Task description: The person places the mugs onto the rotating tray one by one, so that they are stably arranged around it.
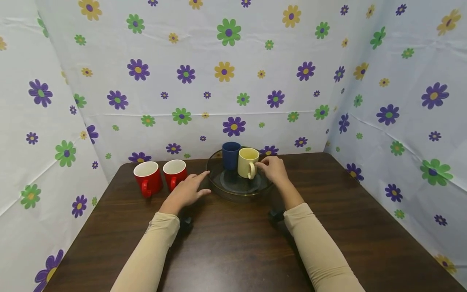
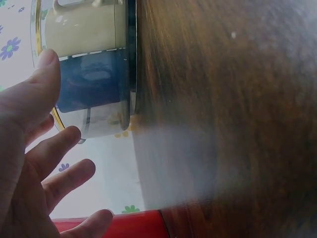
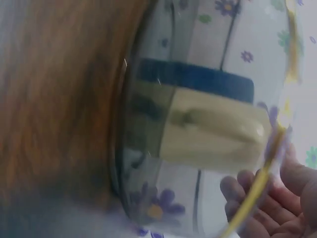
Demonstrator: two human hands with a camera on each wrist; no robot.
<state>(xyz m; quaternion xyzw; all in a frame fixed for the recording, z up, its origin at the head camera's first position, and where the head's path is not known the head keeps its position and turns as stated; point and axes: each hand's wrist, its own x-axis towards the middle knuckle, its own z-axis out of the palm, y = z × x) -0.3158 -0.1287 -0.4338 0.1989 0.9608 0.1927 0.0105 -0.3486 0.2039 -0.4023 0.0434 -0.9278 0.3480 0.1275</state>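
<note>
A pale yellow mug (image 1: 243, 164) and a dark blue mug (image 1: 230, 156) stand side by side in a round clear glass dish (image 1: 240, 194) with a gold rim. My right hand (image 1: 274, 169) is at the yellow mug's right side, fingertips close to its handle; in the right wrist view its fingers are loosely bent and not wrapped round the mug. Extended toward the dish's left rim, my left hand (image 1: 187, 192) has spread fingers and holds nothing. Two red mugs with white insides, an outer one (image 1: 154, 181) and an inner one (image 1: 178, 177), stand left of that hand.
The dark wooden table (image 1: 233, 243) meets a flowered white cloth (image 1: 204, 81) at the back and sides. Small dark devices sit under both wrists, one near the left sleeve (image 1: 186, 224) and one near the right sleeve (image 1: 276, 215).
</note>
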